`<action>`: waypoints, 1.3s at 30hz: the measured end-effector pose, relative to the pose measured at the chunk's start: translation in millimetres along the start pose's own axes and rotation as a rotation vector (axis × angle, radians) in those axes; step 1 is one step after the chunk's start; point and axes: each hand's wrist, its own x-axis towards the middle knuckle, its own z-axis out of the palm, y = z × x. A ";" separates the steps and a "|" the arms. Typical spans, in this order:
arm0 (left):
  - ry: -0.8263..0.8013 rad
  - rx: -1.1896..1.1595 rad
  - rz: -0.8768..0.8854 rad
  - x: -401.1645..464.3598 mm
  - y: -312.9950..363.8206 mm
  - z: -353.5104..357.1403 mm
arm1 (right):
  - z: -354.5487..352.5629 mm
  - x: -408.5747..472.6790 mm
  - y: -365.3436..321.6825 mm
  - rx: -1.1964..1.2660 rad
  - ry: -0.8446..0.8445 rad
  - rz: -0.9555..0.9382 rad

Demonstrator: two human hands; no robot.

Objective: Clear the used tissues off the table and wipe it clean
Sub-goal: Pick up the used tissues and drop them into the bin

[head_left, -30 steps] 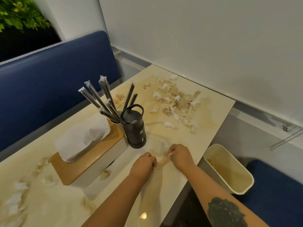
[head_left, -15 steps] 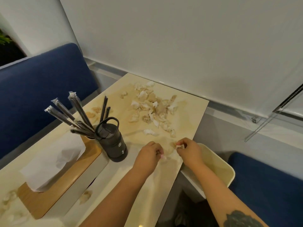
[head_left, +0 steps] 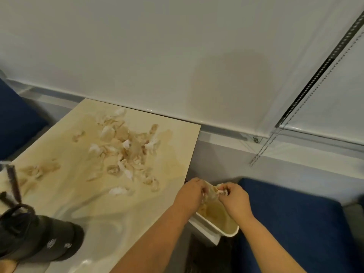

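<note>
Both hands, left (head_left: 190, 196) and right (head_left: 234, 198), pinch tissue scraps (head_left: 221, 191) over the bin (head_left: 214, 227) off the surface's (head_left: 82, 209) right edge. Main tissue pile (head_left: 126, 146) remains near far edge; wiping not started.

The desk (head_left: 82, 196) has a smooth, glossy cream top with pale brown marbling that catches soft reflections near its front edge. The used tissues (head_left: 126, 146) on it are thin crumpled paper, white in places and stained tan in others, with a soft matt look. The black bottle (head_left: 37, 239) at the left has a matt dark finish with small pale printed marks. The bin (head_left: 214, 223) beside the desk looks like smooth white plastic, cream inside. The seat (head_left: 295, 223) is matt dark blue upholstery. The blind (head_left: 157, 56) behind is smooth and matt white, and its cord (head_left: 275, 138) is a shiny beaded chain.
</note>
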 end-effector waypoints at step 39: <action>0.422 -0.014 -0.282 -21.1 -86.1 -73.8 | 54.6 69.9 -113.2 -0.203 -0.413 -0.422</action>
